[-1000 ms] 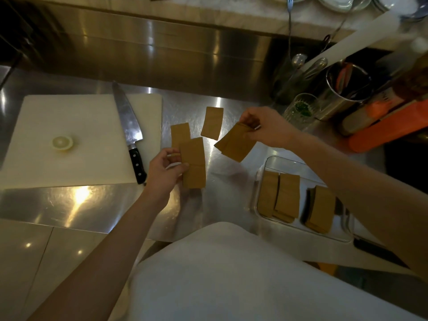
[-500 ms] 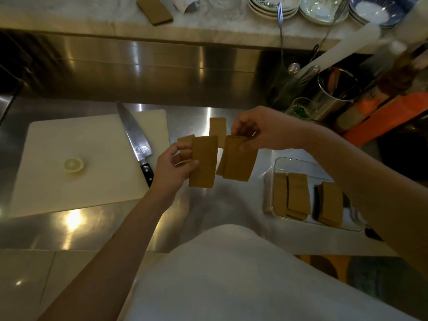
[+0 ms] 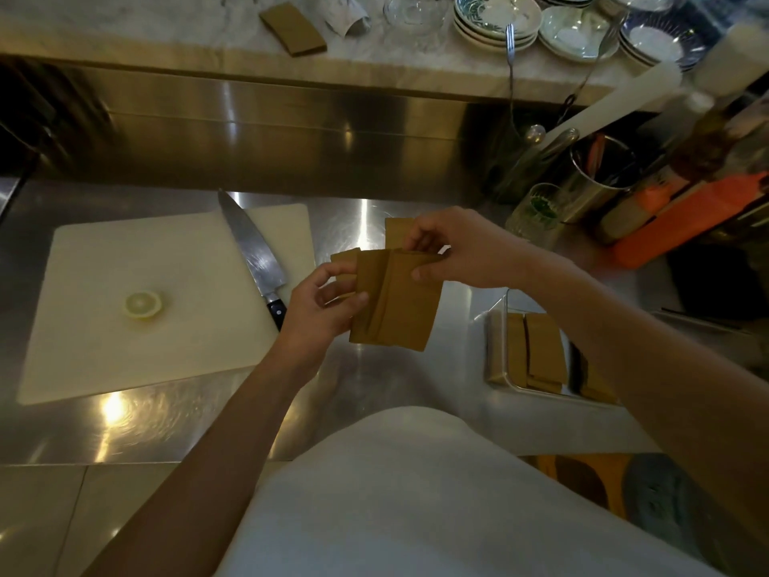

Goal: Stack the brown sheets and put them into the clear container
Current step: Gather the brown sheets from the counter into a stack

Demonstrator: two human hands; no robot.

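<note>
Both hands hold a small overlapping bundle of brown sheets point(image 3: 399, 306) above the steel counter. My left hand point(image 3: 320, 310) grips its left edge from below. My right hand point(image 3: 453, 251) pinches its top right corner. One more brown sheet point(image 3: 397, 231) lies flat on the counter behind the hands, and part of another point(image 3: 344, 256) peeks out at the left. The clear container point(image 3: 497, 347) stands to the right and holds two piles of brown sheets point(image 3: 541, 351), partly hidden by my right forearm.
A white cutting board point(image 3: 145, 297) lies at the left with a lemon slice point(image 3: 142, 304) and a chef's knife point(image 3: 254, 251). Utensil pots, a glass and an orange bottle point(image 3: 686, 214) crowd the right back. A shelf above holds plates and one brown sheet point(image 3: 292, 29).
My two hands have come together, merging the separate sheets into one overlapping bundle. The camera has tilted up, so the shelf with plates shows.
</note>
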